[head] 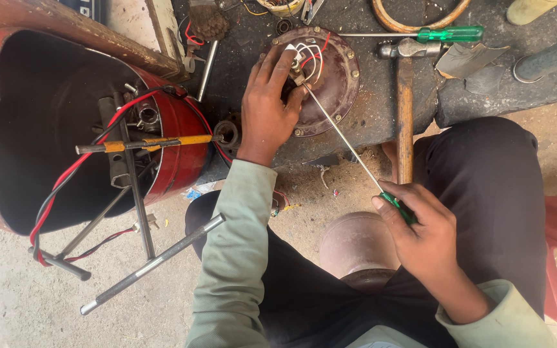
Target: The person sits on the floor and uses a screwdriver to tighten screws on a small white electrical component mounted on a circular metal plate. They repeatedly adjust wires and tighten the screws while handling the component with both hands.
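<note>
Screwdriver (pixel 349 149), long-shafted with a green handle, ran from the right hand (pixel 423 241) up to the round brown motor plate (pixel 330 80) on the dark table (pixel 388 109). The right hand's fingers were curled tight around the handle. The left hand (pixel 269 106) lay on the plate, fingers pinching white and red wires (pixel 309 55) at its centre. At far left stood a red drum (pixel 40 129), open, holding red and black cables and metal rods. A hammer (pixel 405 96) and a second green screwdriver (pixel 420 33) lay to the right.
</note>
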